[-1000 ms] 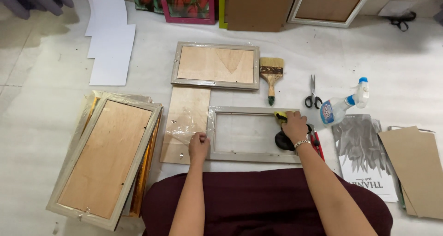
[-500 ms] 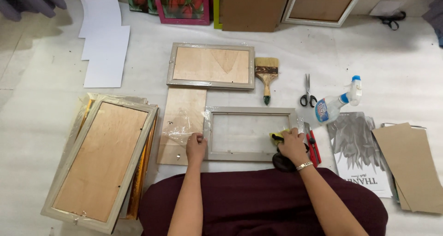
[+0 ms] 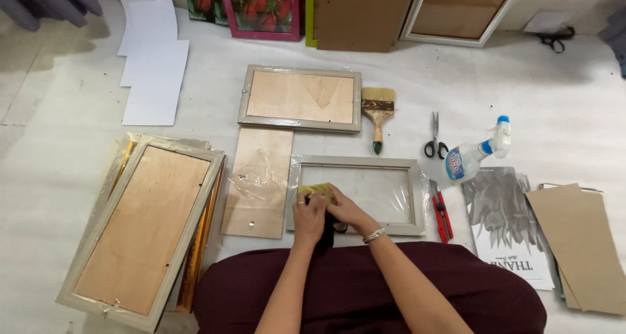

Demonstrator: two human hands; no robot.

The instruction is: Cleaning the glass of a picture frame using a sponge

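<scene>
left hand closed on yellow cloth | right hand gripping same cloth, fingers curled | both over empty grey frame, near-left corner | frame on floor centre, plywood backing board touching its left edge

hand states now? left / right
Left hand: closed on the yellow cloth.
Right hand: fingers on the same cloth; grip cannot be told.

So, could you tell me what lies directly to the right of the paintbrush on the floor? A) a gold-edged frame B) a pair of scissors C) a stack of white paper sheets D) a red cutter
B: the scissors lie just right of the paintbrush, with the spray bottle further right, while both hands, left hand and right hand, press a yellow cloth on the open frame.
</scene>
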